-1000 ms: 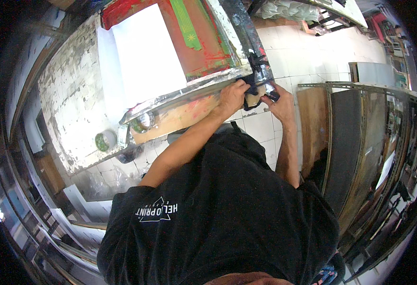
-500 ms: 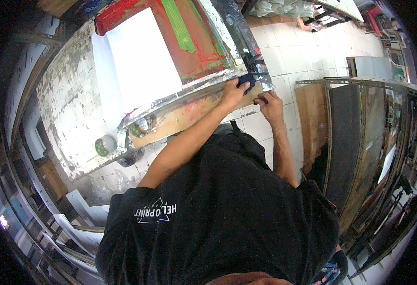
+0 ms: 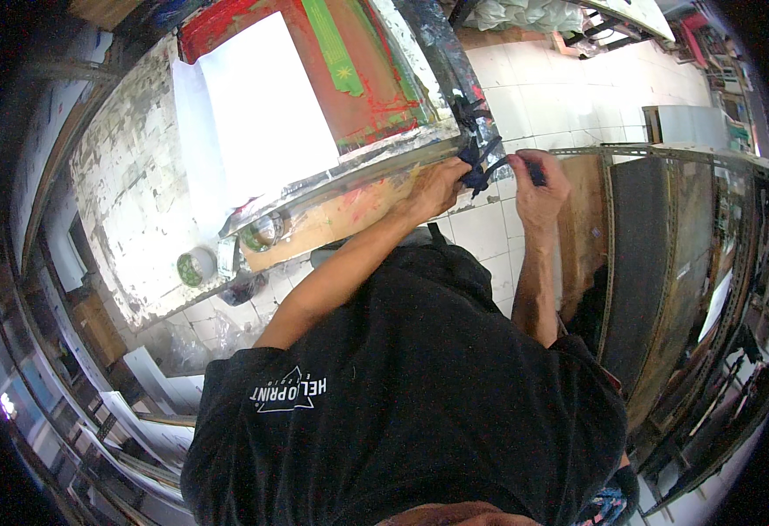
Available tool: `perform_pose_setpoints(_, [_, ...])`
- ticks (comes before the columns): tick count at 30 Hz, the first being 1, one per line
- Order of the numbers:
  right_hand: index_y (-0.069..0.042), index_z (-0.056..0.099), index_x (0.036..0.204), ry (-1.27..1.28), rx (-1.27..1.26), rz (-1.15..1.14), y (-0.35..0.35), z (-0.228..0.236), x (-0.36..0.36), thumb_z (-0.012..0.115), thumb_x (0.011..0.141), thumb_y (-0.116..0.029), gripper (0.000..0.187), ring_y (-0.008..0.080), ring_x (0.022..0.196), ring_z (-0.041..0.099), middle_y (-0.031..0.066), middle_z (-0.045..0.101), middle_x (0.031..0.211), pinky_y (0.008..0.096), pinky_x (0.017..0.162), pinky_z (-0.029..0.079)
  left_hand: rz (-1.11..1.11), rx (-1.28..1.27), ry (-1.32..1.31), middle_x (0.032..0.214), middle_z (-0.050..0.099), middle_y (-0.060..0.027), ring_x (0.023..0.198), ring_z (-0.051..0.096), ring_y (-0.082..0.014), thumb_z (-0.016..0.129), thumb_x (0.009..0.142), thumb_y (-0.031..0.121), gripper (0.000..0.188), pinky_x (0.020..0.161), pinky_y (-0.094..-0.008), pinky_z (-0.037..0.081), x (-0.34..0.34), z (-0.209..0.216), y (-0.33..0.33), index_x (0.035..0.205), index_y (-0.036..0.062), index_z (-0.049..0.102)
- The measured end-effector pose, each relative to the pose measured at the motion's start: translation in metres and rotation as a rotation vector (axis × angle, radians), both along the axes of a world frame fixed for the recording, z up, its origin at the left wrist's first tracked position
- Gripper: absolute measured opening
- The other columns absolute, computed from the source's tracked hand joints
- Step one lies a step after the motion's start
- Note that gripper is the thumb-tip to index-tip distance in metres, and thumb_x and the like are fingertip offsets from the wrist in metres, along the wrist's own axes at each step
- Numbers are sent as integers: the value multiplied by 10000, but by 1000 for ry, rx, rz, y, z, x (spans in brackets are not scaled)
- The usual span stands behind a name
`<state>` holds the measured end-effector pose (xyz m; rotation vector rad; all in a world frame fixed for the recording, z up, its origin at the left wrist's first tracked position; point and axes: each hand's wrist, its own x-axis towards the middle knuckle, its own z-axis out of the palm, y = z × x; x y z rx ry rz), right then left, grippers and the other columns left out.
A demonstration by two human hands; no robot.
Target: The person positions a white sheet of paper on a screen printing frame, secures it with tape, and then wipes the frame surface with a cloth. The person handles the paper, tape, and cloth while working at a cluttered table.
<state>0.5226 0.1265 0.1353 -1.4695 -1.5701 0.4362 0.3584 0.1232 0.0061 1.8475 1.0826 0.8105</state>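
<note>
A dark navy cloth strip is looped and knotted at the near right corner of a paint-smeared frame. My left hand is closed on the strip's bunched part, close to the frame's edge. Off to the right, my right hand pinches a loose end of the strip, which stretches between the two hands. More dark cloth is wrapped at the corner just beyond. Inside the frame, a white sheet covers the left part of a red and brown screen, and a green strip lies beside the sheet.
The frame rests on a white, paint-spattered table. Two tape rolls, one clear and one green and white, sit by its near edge. Metal shelving with boards stands at the right; more racks line the left. White tiles cover the floor.
My right hand has moved right and slightly outward, drawing out a cloth end. The left hand has shifted slightly right and down, and the bunched cloth now shows loops and loose ends.
</note>
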Motion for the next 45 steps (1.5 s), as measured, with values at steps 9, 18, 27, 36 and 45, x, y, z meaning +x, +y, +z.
perform_pose_setpoints(9, [-5, 641, 908, -319, -228, 70, 4, -118, -5, 779, 769, -126, 230, 363, 717, 648, 180, 672, 848, 414, 620, 497, 121, -40, 72, 1172, 543, -163, 1054, 562, -408, 700, 729, 52, 465, 870, -463, 463, -11, 20, -11, 1131, 50, 465])
perform_pose_setpoints(18, [21, 681, 776, -166, -433, -32, 24, -115, -2, 800, 756, -235, 283, 367, 634, 641, 207, 657, 692, 415, 594, 487, -4, 276, 232, 1087, 602, -93, 966, 605, -340, 762, 736, 270, 359, 811, -425, 491, -3, 4, -9, 1018, 96, 622])
perform_pose_setpoints(27, [33, 699, 862, -3, -545, 14, 33, -120, 17, 744, 825, -263, 302, 277, 658, 663, 182, 686, 745, 378, 628, 502, 331, -51, 294, 939, 650, -116, 844, 645, -361, 650, 801, 157, 133, 683, -487, 512, 2, 16, 4, 917, 95, 626])
perform_pose_setpoints(36, [17, 684, 990, 279, -469, -62, 16, -57, 16, 708, 878, -221, 265, 143, 749, 623, 89, 689, 819, 293, 685, 490, 137, 130, 552, 1078, 614, -159, 1033, 597, -329, 572, 764, 63, 200, 810, -448, 524, 6, 11, 5, 936, -5, 648])
perform_pose_setpoints(45, [21, 615, 1167, 947, -390, -20, 15, -31, 44, 615, 936, -147, 286, 113, 871, 594, 57, 642, 940, 230, 741, 470, 70, 18, 563, 1117, 603, -137, 1070, 567, -327, 599, 751, 98, 260, 913, -452, 475, -9, 31, 2, 992, 32, 669])
